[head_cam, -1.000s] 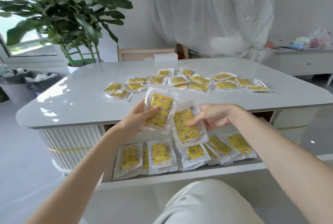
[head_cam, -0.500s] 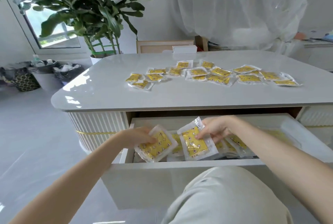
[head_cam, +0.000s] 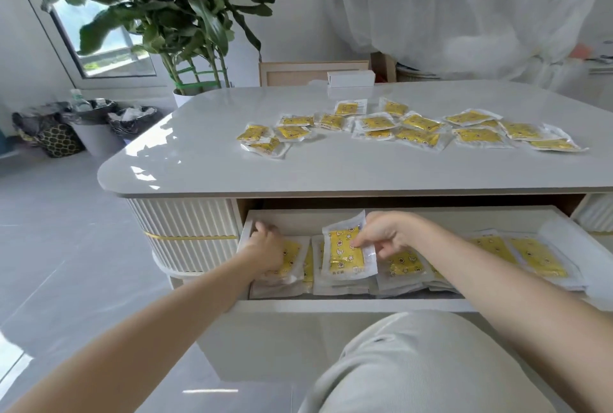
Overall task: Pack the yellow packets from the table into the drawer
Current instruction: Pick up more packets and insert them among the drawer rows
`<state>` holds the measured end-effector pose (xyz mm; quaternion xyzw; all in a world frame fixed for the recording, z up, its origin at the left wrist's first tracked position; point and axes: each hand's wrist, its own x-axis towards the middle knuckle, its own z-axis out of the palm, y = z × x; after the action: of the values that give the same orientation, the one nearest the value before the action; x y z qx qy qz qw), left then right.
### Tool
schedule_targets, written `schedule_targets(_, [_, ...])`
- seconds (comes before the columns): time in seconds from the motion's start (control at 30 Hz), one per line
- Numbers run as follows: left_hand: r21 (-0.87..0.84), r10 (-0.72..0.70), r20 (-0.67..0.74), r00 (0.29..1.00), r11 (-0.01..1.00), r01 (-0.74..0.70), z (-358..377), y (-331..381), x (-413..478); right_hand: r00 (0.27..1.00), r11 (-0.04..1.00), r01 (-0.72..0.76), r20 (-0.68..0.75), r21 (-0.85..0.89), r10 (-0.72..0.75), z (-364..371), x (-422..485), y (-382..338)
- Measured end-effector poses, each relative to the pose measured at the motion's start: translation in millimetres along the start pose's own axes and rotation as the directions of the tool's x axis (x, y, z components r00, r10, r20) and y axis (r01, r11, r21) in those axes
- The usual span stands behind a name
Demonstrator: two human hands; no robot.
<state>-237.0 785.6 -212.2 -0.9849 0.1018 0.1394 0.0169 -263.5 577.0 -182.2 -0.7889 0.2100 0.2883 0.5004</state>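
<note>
The right hand [head_cam: 386, 235] fingers [head_cam: 360, 241] pinch an upright packet [head_cam: 346, 251], long axis front-to-back, directly above the drawer [head_cam: 331, 304] stack; left hand [head_cam: 267, 246] presses another flat.

- Left hand [head_cam: 267, 246] presses a yellow packet [head_cam: 289, 258] at the drawer's [head_cam: 331, 305] 9 o'clock end; right hand [head_cam: 388, 235] pinches another packet [head_cam: 346, 251]
- More packets [head_cam: 414, 125] lie on the table [head_cam: 205, 160] at 12 o'clock

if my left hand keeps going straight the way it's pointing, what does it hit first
Most likely the drawer's back wall. Your left hand points away from you at the far left corner of the drawer, resting on a yellow packet, with fingertips near that wall. Depth is hard to judge from this view.
</note>
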Motion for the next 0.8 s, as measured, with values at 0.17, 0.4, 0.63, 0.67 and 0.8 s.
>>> schedule_targets(0.17, [0.126,0.208,-0.111,0.972,0.973,-0.194,-4.2,-0.6,-2.2,0.999,0.999,-0.030,-0.032,-0.016,0.030,0.8,2.8,2.5])
schedule_targets(0.4, [0.131,0.286,0.209,0.935,0.939,-0.317,0.3,-5.0,3.8,0.998,0.999,-0.046,-0.031,0.016,0.046,4.8,5.9,2.2])
schedule_targets(0.63, [0.064,0.300,0.221,0.928,0.945,-0.321,-8.2,-9.0,-3.1,0.993,0.996,0.036,-0.113,0.081,-0.026,23.5,13.0,1.1])
schedule_targets(0.67, [0.051,0.299,0.215,0.930,0.947,-0.316,-9.1,-11.6,-4.4,0.990,0.996,0.044,-0.134,0.073,-0.034,26.3,12.9,1.5])
schedule_targets(0.8, [0.062,0.311,0.216,0.925,0.942,-0.331,-10.7,-16.1,-5.8,0.975,0.996,0.081,-0.202,-0.041,-0.087,33.0,11.6,4.1])
